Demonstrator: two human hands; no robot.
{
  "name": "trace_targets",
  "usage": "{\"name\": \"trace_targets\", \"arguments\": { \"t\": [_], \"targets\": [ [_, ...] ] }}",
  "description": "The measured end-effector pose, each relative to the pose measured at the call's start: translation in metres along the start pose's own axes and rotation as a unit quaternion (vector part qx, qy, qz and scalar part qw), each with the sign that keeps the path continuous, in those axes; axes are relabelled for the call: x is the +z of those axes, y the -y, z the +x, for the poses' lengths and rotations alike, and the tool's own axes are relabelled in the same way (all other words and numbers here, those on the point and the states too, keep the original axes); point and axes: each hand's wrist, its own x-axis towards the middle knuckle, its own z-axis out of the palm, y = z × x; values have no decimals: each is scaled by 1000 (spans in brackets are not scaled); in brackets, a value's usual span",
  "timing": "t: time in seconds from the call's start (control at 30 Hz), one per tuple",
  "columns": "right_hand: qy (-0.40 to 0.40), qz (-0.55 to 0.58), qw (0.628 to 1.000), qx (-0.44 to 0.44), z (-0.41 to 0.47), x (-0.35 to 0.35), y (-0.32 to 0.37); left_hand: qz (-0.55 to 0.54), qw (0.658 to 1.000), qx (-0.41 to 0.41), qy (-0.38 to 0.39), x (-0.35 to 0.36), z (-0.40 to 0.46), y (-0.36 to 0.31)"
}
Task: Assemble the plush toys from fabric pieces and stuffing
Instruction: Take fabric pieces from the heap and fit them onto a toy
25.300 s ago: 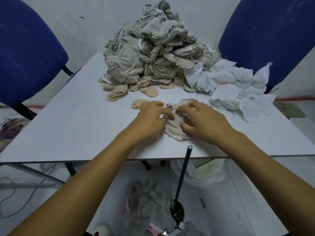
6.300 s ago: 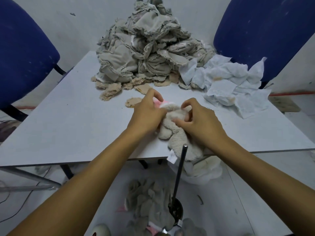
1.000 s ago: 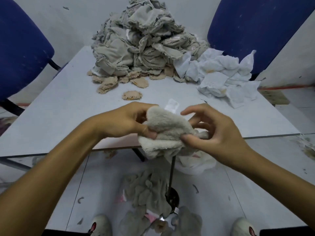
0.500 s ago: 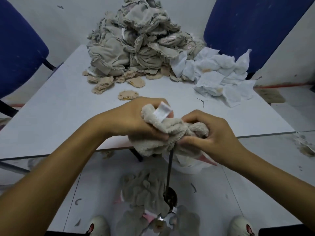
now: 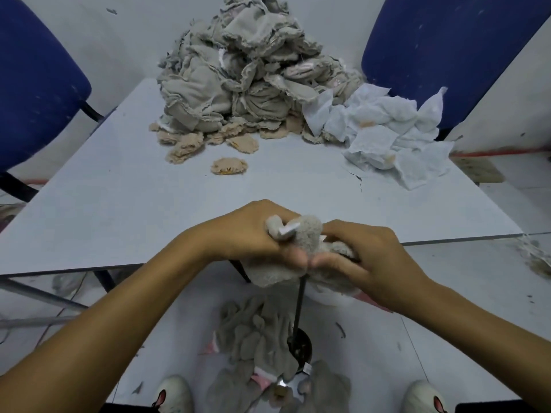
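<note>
Plush toy skin (image 5: 308,234), soft and grey, sits bunched up between both hands, just past the near edge of the table (image 5: 119,198) and above the floor. A small white tag (image 5: 287,232) sticks out of it near the top.

The left hand (image 5: 247,234) has its fingers curled around the left part of the skin and squeezes it. The right hand (image 5: 366,257) pinches the right part with thumb and fingers. A thin black rod (image 5: 299,305) stands up from the floor and goes into the bottom of the skin. I think the skin is being pushed down over the rod, but the hands hide the spot where they meet.

The skin looks very light and floppy. It will fold and squash any way you press it, and it will not break. It is fuzzy, so it should not slip. The best place to hold it looks like the thick, bunched part close to the rod, one hand on each side, not the little tag.

Farther back on the table lies a big pile of grey fabric pieces (image 5: 244,76). Small tan fuzzy pieces (image 5: 229,166) lie in front of it. White cloth pieces (image 5: 387,135) lie to the right. More grey skins (image 5: 256,338) lie on the floor.
</note>
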Motion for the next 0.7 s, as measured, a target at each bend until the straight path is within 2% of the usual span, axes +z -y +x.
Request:
{"name": "trace_targets", "arguments": {
  "t": [0.03, 0.1, 0.2, 0.27, 0.33, 0.4, 0.43, 0.47, 0.5, 0.53, 0.57, 0.6, 0.63, 0.67, 0.7],
  "targets": [
    [-26, -8, 999, -22, 0, -1, 0, -66, 997, 28, -27, -3, -1, 0],
    [-13, -29, 998, -55, 3, -1, -2, -117, 990, 60, -54, -10, -1, 3],
    [86, -15, 995, -37, 9, 1, -3, -41, 998, 43, 17, -10, 1, 8],
    [87, 41, 995, -7, 13, -6, -2, -48, 997, 46, 27, -8, 1, 7],
    [16, 168, 984, 56, 22, -22, -1, -163, 983, 72, -51, -13, 2, 1],
    [-74, 276, 953, 99, 38, -38, -5, -315, 930, 79, -171, -23, 9, -4],
    [-108, 306, 938, 118, 48, -42, -9, -364, 903, 75, -217, -26, 15, -4],
    [-128, 313, 931, 138, 57, -42, -15, -377, 889, 60, -252, -28, 20, -5],
    [-127, 286, 937, 156, 67, -39, -21, -346, 894, 27, -284, -27, 26, -3],
    [-107, 229, 952, 174, 75, -34, -29, -248, 916, -26, -314, -26, 31, 2],
    [-80, 164, 964, 193, 80, -29, -39, -79, 936, -83, -334, -24, 36, 10],
    [-64, 103, 969, 216, 82, -22, -50, 97, 930, -115, -335, -20, 39, 16],
    [-59, 51, 967, 243, 83, -17, -60, 214, 914, -99, -330, -16, 40, 19],
    [-56, -11, 963, 263, 83, -13, -70, 250, 914, -58, -315, -12, 43, 21],
    [-52, -84, 957, 273, 82, -10, -79, 241, 928, -19, -285, -9, 46, 23]
  ]
}}
